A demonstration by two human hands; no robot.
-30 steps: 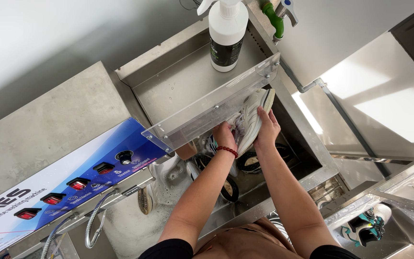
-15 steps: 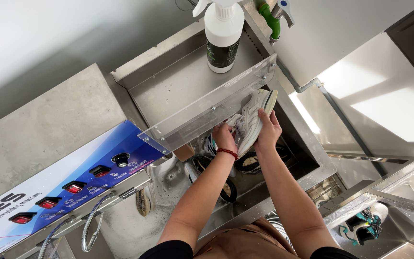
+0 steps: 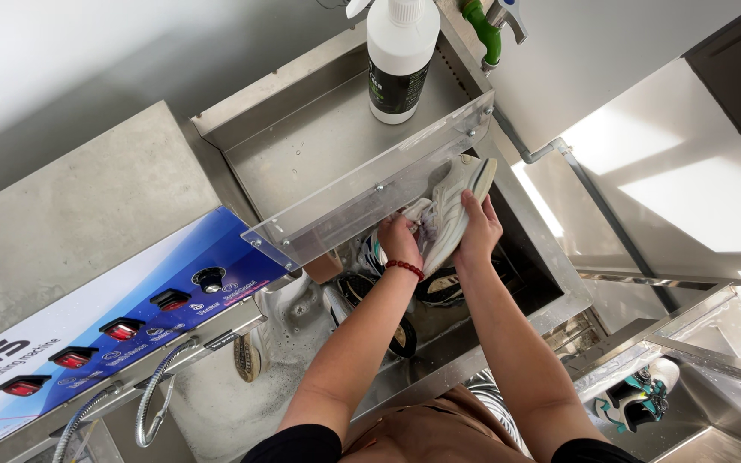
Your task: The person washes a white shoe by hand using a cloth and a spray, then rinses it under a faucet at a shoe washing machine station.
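A pale grey-white sneaker (image 3: 454,204) is held upright over a steel wash basin (image 3: 551,291), its toe just under a clear plastic guard (image 3: 362,193). My left hand (image 3: 400,240), with a red bead bracelet at the wrist, grips the shoe's laced upper. My right hand (image 3: 478,230) clasps its sole side. Both hands are closed on the shoe. Below them in the basin lie dark shoes (image 3: 392,309), partly hidden by my arms.
A white spray bottle (image 3: 398,60) stands on the steel shelf (image 3: 302,154) above. A blue control panel (image 3: 130,317) with red buttons runs at the left, with hoses (image 3: 154,403) below. A green tap (image 3: 484,30) is on the wall; another sneaker (image 3: 641,399) lies lower right.
The view has shifted slightly. Both hands still hold the sneaker in much the same place, with its toe raised a little toward the clear guard.
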